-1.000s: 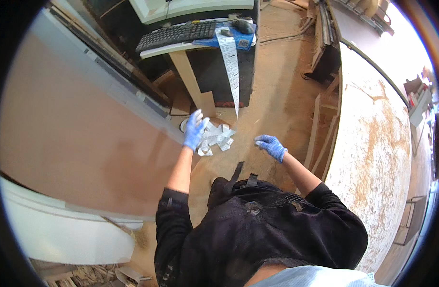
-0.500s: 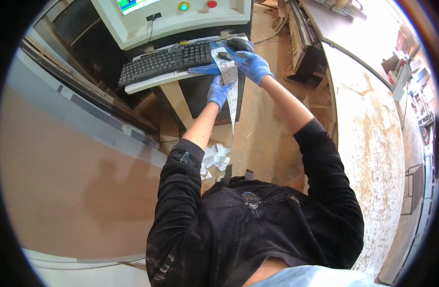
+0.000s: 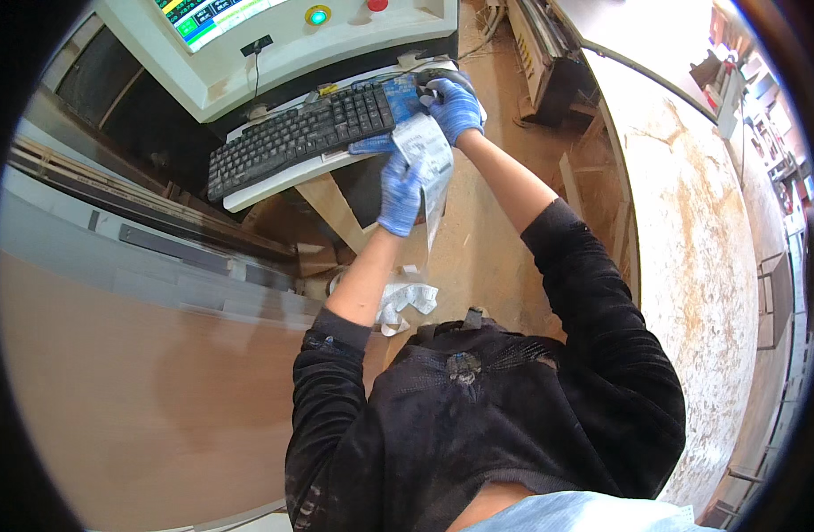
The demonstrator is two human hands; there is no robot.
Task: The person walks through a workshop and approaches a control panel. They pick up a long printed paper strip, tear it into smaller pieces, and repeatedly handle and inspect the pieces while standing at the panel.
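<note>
A long white strip of printed labels (image 3: pixel 423 142) is pinched in my left hand (image 3: pixel 401 193), which wears a blue-and-white glove. Its top is folded over my fingers and its tail hangs down below them. My right hand (image 3: pixel 457 110), gloved the same way, is at the right end of the keyboard shelf, its fingers curled over a black computer mouse (image 3: pixel 446 76) that they partly cover. Just left of it lies a blue mat or sheet (image 3: pixel 400 96). The dusty black keyboard (image 3: pixel 300 133) rests on the white shelf (image 3: pixel 278 188).
Behind the keyboard stands a pale control console (image 3: pixel 336 40) with a screen, a lit green button and a red button. More label strip lies heaped on the dusty floor (image 3: pixel 411 301). A large brown panel (image 3: pixel 141 355) is at left, a worn white tabletop (image 3: pixel 682 222) at right.
My right hand has moved up onto the mouse. The left hand has drawn the label strip nearer, tilting its top. The small black item seen on the strip is out of sight.
</note>
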